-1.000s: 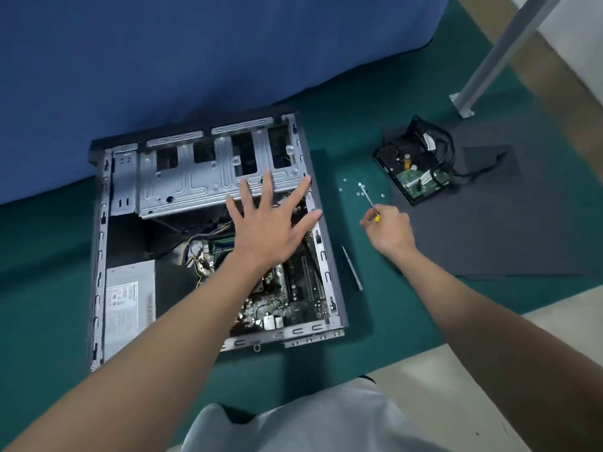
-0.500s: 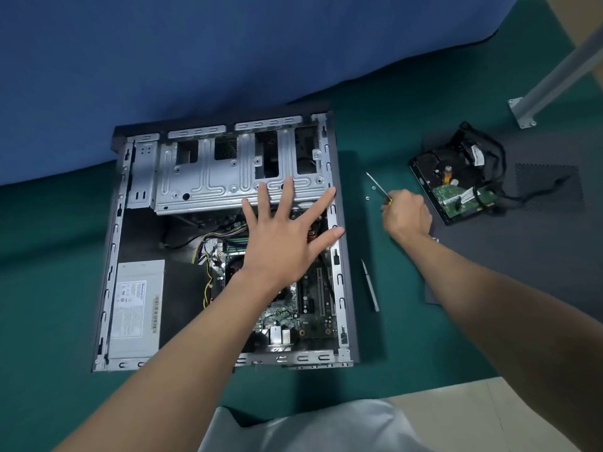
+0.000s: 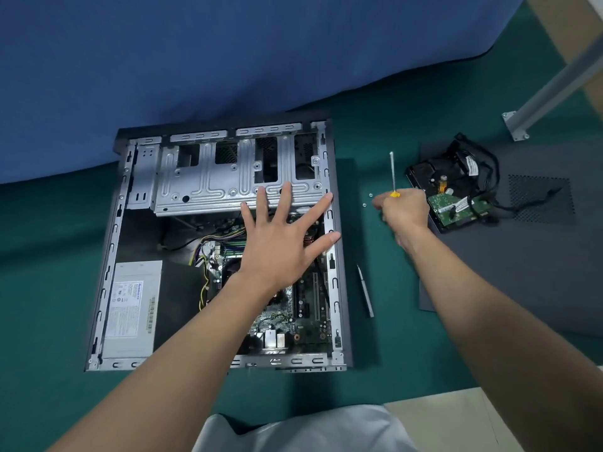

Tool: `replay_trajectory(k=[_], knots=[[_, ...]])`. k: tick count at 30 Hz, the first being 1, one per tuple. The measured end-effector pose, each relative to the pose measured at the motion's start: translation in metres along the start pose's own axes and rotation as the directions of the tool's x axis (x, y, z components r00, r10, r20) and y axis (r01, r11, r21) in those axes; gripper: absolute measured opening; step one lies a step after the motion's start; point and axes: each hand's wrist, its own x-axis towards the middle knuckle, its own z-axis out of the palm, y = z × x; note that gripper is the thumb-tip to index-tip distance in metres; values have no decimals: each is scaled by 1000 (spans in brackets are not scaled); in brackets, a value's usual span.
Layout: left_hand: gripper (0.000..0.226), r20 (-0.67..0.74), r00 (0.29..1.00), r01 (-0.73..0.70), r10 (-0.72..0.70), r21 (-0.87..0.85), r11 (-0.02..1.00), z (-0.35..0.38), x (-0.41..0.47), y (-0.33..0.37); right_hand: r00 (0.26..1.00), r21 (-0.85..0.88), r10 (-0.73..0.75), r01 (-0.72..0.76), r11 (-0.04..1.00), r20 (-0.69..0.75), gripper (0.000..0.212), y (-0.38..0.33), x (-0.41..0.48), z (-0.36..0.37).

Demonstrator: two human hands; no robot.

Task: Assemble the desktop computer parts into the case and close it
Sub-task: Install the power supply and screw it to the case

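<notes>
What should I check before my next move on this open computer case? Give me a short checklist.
1. The case lies flat and open on the green mat: ok.
2. The left hand is spread over the case, fingertips at the drive cage: ok.
3. The screwdriver is gripped in the right hand: ok.
4. The screws lie loose on the mat beside that hand: ok.
5. The hard drive is mounted in the case: not ok; it lies outside on the dark mat.
6. The screwdriver tip fits the screws: cannot tell.
</notes>
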Motion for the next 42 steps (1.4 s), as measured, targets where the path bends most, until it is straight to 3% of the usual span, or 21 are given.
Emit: replay_trajectory(k=[3,5,8,11,17,22,25,28,30,33,36,39,42], knots=[[63,9,999,35,-34,-160,986,-12,2,4,964,483,46,-173,859,264,8,-24,-31,-14],[54,-120,988,34,-98,-447,894,-24,1,10,899,616,-11,-291,732,438,6,-39,-56,-21],[33,-211,954,-57,-212,-824,564,-44,-8,23,776,671,-105,-458,583,622,6,-51,-97,-24],[19,-175,953,-106,-246,-957,270,-57,-26,28,718,686,-182,-512,516,672,6,-55,-132,-19],[17,-167,936,-163,-311,-986,40,-60,-69,4,714,735,-258,-509,448,651,3,-55,-192,8],[14,-137,943,-136,-302,-990,24,-57,-112,-36,752,770,-285,-432,469,595,9,-49,-246,41],[14,-17,954,-38,-299,-997,-66,-49,-137,-63,791,780,-267,-373,503,551,8,-42,-281,66],[10,38,956,-3,-290,-991,-137,-40,-164,-92,870,777,-219,-248,579,441,6,-33,-315,92],[13,36,953,-3,-300,-992,-129,-34,-181,-109,925,747,-196,-125,653,326,7,-26,-336,109],[19,4,936,-13,-353,-999,-44,-23,-201,-129,972,647,-185,47,761,146,8,-15,-364,131],[19,-36,928,-26,-370,-999,33,-11,-220,-143,977,569,-205,134,811,62,10,-3,-384,148],[20,-13,931,-6,-365,-1000,22,0,-233,-153,972,468,-230,185,864,41,13,10,-393,158],[18,18,941,14,-337,-1000,-17,10,-243,-158,946,201,-324,321,926,-17,9,20,-393,163]])
